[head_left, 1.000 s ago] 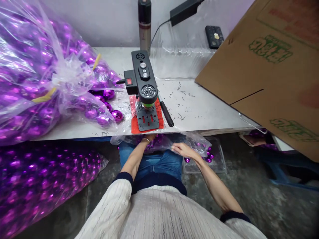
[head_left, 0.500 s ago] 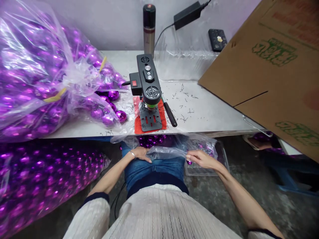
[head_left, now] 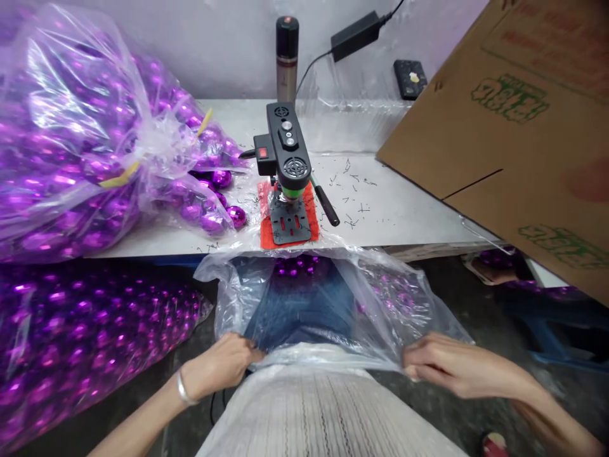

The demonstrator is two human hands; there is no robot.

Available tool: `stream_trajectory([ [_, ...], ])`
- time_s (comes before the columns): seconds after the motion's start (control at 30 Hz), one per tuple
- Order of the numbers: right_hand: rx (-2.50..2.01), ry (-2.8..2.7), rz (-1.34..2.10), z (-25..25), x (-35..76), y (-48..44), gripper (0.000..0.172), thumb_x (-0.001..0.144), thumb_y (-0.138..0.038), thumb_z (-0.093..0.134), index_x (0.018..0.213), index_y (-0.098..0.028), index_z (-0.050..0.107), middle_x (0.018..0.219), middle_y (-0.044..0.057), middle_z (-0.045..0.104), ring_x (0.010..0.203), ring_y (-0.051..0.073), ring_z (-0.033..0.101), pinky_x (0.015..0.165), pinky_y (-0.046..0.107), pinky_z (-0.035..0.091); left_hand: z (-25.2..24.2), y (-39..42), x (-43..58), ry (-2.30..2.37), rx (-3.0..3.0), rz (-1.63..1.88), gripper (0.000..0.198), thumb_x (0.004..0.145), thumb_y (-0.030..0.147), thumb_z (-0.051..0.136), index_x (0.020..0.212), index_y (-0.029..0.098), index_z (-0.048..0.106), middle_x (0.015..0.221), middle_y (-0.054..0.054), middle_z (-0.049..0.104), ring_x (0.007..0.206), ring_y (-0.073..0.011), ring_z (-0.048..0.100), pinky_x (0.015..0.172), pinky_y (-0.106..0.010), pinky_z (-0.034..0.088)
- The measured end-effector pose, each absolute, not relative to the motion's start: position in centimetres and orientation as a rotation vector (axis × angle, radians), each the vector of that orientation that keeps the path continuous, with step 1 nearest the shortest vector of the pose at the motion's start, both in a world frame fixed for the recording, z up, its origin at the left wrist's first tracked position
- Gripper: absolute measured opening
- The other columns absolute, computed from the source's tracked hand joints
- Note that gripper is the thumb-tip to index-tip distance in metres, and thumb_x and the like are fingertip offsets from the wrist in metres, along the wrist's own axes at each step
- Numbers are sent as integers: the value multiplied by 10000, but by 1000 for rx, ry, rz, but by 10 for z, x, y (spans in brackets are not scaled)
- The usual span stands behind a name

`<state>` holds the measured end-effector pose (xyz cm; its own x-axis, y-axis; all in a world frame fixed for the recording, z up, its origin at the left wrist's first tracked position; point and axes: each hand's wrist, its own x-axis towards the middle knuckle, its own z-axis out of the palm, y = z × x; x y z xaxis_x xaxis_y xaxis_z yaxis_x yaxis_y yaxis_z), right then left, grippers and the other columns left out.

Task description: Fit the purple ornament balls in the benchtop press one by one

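A clear plastic sheet [head_left: 361, 298] is stretched across my lap, over blue jeans, from under the table's front edge. My left hand [head_left: 221, 365] is closed on its near left edge and wears a bracelet. My right hand [head_left: 445, 365] is closed on the near right edge. A few purple balls [head_left: 295, 265] lie on the sheet near the table. On the table stands a small black bench drill [head_left: 288, 158] on a red mat [head_left: 266, 238].
A big clear bag of purple balls [head_left: 80, 152] fills the table's left; loose balls [head_left: 228, 212] lie beside it. Another bag [head_left: 80, 343] sits on the floor at left. A cardboard box [head_left: 518, 133] looms at right. A flask [head_left: 287, 60] and power adapter [head_left: 354, 32] stand behind.
Both hands have pulled the plastic sheet from near the table edge back toward my waist, spreading apart and stretching it flat over my lap.
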<state>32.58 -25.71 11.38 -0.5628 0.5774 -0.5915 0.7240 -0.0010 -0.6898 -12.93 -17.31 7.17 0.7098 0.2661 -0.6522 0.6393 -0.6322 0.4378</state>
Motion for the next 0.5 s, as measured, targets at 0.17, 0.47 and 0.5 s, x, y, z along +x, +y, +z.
stream_trajectory([
  [0.17, 1411, 2066, -1297, 81, 297, -239, 269, 902, -203, 498, 767, -269, 721, 752, 63, 755, 693, 223, 691, 667, 329, 404, 38, -171, -107, 820, 2270, -839, 559, 844, -18, 508, 1310, 216, 711, 1088, -153, 783, 906, -251, 754, 850, -353, 561],
  [0.47, 1545, 2354, -924, 29, 245, -153, 495, 1063, -494, 336, 984, -189, 718, 988, 122, 757, 909, 219, 718, 860, 304, 491, 20, -169, -136, 831, 2133, -295, 917, 945, 527, 648, 1677, 188, 213, 1701, -191, 353, 1552, -333, 403, 1245, -455, 389],
  [0.5, 1518, 2349, -900, 16, 234, -141, 494, 1066, -490, 325, 1044, -187, 715, 1041, 125, 759, 961, 223, 723, 902, 307, 502, 15, -162, -132, 854, 2128, -206, 854, 991, 559, 562, 1681, 208, 203, 1712, -163, 344, 1561, -312, 393, 1253, -449, 381],
])
